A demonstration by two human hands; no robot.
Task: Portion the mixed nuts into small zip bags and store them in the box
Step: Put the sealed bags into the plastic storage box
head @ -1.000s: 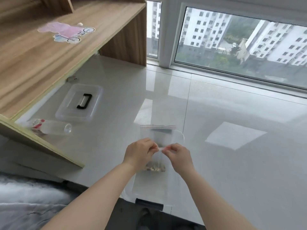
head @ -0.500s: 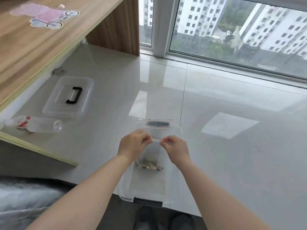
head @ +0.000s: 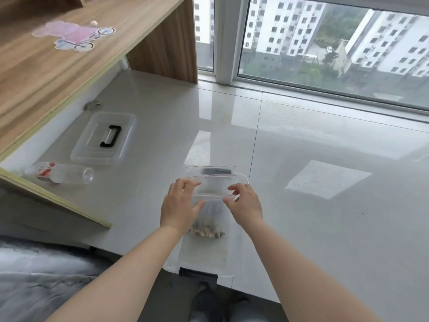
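A small clear zip bag [head: 210, 209] with a red-lined seal hangs upright over the clear plastic box [head: 204, 257] on the white sill. Mixed nuts [head: 206, 230] lie in the bag's bottom. My left hand [head: 180, 205] holds the bag's left top corner, thumb in front and fingers behind. At the right end of the seal strip, my right hand [head: 245, 204] pinches it between thumb and forefinger. Two more empty zip bags [head: 210, 171] lie across the box's far end.
The box lid [head: 104, 138] with a black handle lies to the left, a plastic bottle [head: 62, 175] on its side near it. A wooden desk [head: 46, 66] overhangs at left. Window [head: 325, 43] ahead. Grey cloth [head: 34, 275] at lower left.
Both hands pinched the seal close together at its middle before; now they have slid apart to the bag's two top corners. The bag hangs in about the same place over the box.
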